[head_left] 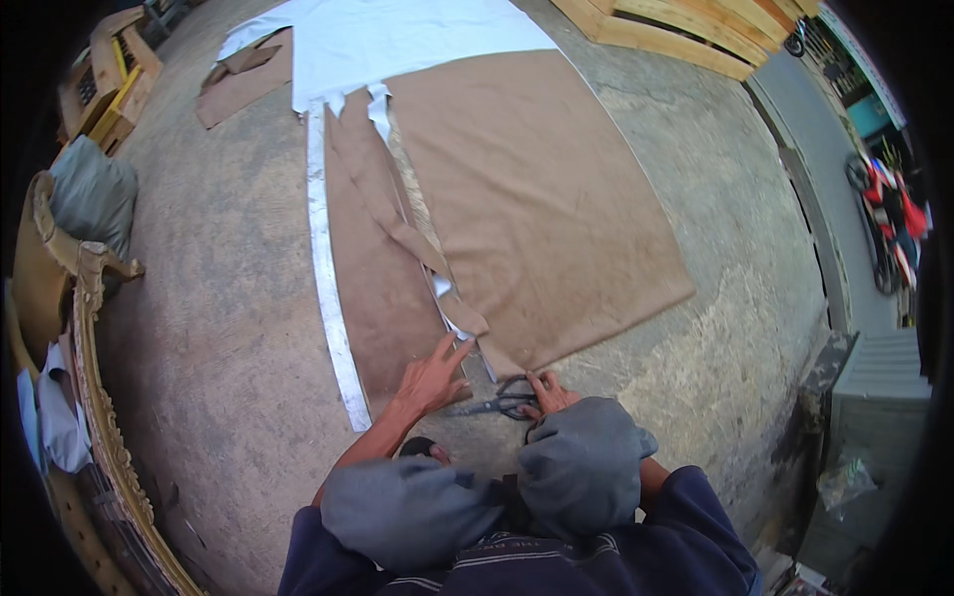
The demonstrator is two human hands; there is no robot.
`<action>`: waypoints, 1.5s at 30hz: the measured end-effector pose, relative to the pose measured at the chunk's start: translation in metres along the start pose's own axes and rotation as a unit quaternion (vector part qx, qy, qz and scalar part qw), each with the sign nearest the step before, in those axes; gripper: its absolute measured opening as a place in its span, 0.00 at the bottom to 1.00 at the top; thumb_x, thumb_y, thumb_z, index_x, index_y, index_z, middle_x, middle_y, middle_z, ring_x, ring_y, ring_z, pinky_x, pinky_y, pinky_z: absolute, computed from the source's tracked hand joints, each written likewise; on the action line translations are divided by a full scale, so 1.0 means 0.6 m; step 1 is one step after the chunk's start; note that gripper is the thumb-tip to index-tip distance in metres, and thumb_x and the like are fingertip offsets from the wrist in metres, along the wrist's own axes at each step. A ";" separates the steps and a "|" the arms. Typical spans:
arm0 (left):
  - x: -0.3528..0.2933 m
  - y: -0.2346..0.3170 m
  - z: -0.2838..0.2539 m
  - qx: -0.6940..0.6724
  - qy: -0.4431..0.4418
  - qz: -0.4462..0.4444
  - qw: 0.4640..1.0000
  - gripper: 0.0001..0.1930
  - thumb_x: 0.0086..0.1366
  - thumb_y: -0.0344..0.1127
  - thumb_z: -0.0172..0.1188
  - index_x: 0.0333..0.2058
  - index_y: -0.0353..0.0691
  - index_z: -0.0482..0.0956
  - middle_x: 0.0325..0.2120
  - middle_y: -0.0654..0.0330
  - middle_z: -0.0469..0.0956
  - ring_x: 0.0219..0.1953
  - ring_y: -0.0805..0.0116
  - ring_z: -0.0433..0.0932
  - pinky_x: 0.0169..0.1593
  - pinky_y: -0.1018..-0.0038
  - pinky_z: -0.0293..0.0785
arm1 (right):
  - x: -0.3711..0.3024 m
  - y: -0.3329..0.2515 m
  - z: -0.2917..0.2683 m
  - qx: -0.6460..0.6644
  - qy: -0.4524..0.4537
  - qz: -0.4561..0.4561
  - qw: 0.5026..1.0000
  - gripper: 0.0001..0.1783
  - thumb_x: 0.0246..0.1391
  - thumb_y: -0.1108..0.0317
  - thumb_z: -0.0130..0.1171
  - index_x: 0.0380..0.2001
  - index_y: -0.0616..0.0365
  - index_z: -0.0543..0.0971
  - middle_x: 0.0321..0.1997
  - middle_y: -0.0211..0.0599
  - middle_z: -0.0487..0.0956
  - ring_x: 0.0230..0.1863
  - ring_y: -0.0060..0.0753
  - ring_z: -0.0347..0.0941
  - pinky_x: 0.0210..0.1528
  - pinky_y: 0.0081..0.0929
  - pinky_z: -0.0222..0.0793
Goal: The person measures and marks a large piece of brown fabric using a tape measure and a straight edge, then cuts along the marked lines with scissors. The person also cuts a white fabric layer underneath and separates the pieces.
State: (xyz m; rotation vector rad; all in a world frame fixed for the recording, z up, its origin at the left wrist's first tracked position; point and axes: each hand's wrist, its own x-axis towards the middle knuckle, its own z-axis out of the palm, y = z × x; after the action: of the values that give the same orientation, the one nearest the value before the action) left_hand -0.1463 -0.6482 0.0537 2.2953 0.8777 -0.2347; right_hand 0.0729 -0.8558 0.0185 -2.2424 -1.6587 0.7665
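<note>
A large brown fabric sheet with a white underside (537,199) lies on the concrete floor, its far part folded over to show white. To its left lies a narrower brown fabric panel (373,298) with a white strip along its left edge. A loose, twisted brown fabric strip (397,233) runs between the two pieces. My left hand (432,377) rests on the near end of the narrower panel, fingers stretched toward the end of the strip. My right hand (552,392) grips the black handles of a pair of scissors (507,399), whose blades point left, low over the floor.
An ornate carved frame (89,338) and a grey bag (94,189) stand at the left. Wooden crates (686,30) sit at the far right, a wooden piece (109,84) at the far left. Beyond a curb, a red motorcycle (891,223) stands on the road.
</note>
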 end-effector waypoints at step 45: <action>0.236 0.129 -0.212 -0.588 0.164 -0.173 0.773 0.10 0.74 0.39 0.60 0.41 0.38 0.76 0.31 0.63 0.74 0.30 0.71 0.77 0.38 0.67 0.86 | 0.169 -0.001 -0.215 0.563 -0.013 -0.016 0.826 0.27 0.67 0.54 0.60 0.58 0.64 0.76 0.44 0.41 0.86 0.47 0.28 0.79 0.51 0.29 0.73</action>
State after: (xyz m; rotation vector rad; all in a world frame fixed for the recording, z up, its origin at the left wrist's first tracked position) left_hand 0.0033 -0.5351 0.1374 0.9814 1.1544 0.4788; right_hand 0.1644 -0.7463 0.0991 -1.3196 -0.8007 1.3016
